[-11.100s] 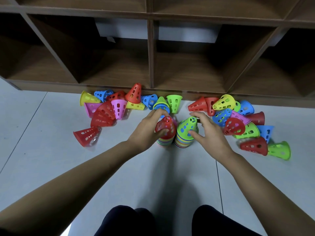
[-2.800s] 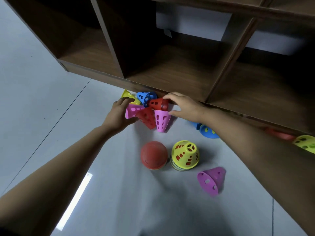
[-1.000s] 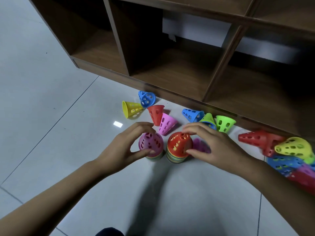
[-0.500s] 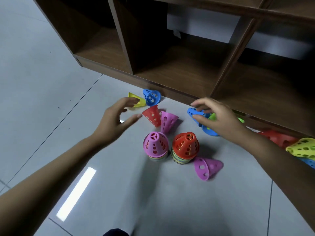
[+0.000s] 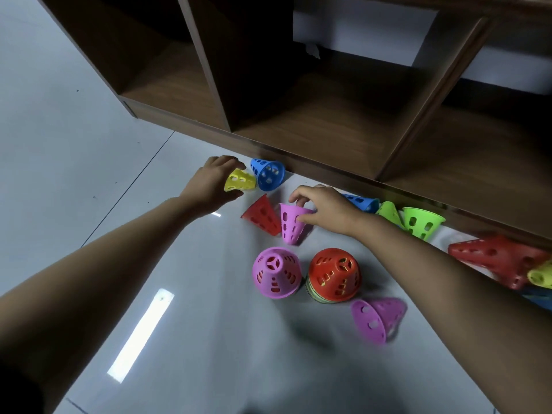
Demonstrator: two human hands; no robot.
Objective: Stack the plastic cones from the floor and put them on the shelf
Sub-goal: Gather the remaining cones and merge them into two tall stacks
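Note:
Two upright stacks of cones stand on the floor: one topped by a pink cone point(image 5: 276, 271), one topped by a red cone point(image 5: 334, 278). My left hand point(image 5: 210, 183) closes around a yellow cone point(image 5: 241, 181) lying beside a blue cone point(image 5: 268, 173). My right hand point(image 5: 321, 209) grips the rim of an upside-down pink cone point(image 5: 292, 223), which leans against a red cone point(image 5: 261, 216) on its side. The wooden shelf point(image 5: 313, 127) runs along the back with open compartments.
A loose pink cone point(image 5: 378, 318) lies on its side right of the stacks. More cones lie along the shelf foot: blue point(image 5: 363, 202), two green point(image 5: 421, 222), red point(image 5: 495, 256) and yellow point(image 5: 542, 274) at the right edge.
Both hands have left the stacks and reached toward the shelf. My left hand has closed on the yellow cone, and my right hand has shifted left from the blue cone onto the upside-down pink cone.

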